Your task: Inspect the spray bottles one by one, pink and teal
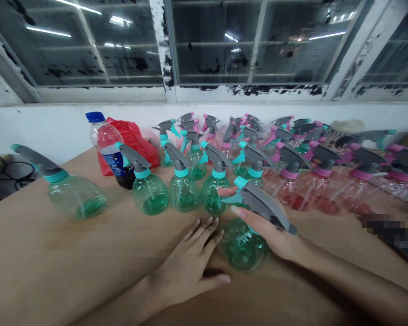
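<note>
A green spray bottle (245, 246) with a grey and turquoise trigger head stands near the front of the table. My right hand (275, 233) is wrapped around its neck, just under the sprayer head. To the left of that bottle, my left hand (193, 260) lies palm down on the tabletop, fingers stretched out and holding nothing. Behind both hands runs a row of similar bottles, among them a green spray bottle (184, 194) and another green spray bottle (151, 194). Some green liquid shows in the bottom of each.
Pink-collared spray bottles (316, 190) crowd the right side, with several more behind. One green spray bottle (73, 197) stands apart at left. A blue-capped drink bottle (105, 140) leans by a red plastic bag (136, 138). A wall and window (251, 45) bound the wooden table (115, 253).
</note>
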Available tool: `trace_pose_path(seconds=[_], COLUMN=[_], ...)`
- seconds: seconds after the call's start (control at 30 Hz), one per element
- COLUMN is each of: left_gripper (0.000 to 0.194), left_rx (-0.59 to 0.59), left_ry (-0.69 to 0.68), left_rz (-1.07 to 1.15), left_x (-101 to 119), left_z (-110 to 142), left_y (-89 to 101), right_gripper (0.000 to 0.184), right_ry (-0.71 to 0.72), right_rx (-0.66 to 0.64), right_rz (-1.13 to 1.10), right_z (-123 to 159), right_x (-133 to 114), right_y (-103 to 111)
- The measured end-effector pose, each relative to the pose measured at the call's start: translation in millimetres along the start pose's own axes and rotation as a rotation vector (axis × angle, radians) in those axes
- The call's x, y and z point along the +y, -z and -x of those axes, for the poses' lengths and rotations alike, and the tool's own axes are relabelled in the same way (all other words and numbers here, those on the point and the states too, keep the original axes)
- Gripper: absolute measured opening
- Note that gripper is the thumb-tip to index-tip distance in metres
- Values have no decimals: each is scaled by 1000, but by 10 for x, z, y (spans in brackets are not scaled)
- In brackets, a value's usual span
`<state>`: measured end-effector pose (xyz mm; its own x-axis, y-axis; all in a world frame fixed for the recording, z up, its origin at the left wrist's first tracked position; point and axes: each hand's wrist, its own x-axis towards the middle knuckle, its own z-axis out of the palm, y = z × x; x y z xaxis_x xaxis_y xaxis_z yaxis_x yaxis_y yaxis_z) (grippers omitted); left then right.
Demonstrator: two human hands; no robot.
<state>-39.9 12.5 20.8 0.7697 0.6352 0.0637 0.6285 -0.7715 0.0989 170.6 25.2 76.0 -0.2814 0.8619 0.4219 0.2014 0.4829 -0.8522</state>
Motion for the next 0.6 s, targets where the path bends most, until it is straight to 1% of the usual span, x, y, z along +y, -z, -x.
trace_pose_path(seconds=[0.1, 0.17, 0.33, 0.43, 0.6], left_gripper=[79, 79, 80, 80, 79], left_rx=[-12, -14, -34, -18, 6], left_ry=[4, 6, 8, 4, -3], left_rz=[-1, 9, 16, 21, 34], left_x=[5, 6, 3, 2, 1], left_z=[1, -3, -13, -7, 5], left_y=[3, 7, 15, 9, 6], right_gripper=[30, 26, 12, 18, 16], right_ry=[-19, 5, 30, 31, 31], right_rx=[-7, 3, 35, 65, 12], right_rz=[-11, -23, 15, 52, 21], right_z=[-9, -18, -9, 5, -26], right_x=[-14, -15, 33, 56, 3], right_y=[3, 1, 9, 26, 36])
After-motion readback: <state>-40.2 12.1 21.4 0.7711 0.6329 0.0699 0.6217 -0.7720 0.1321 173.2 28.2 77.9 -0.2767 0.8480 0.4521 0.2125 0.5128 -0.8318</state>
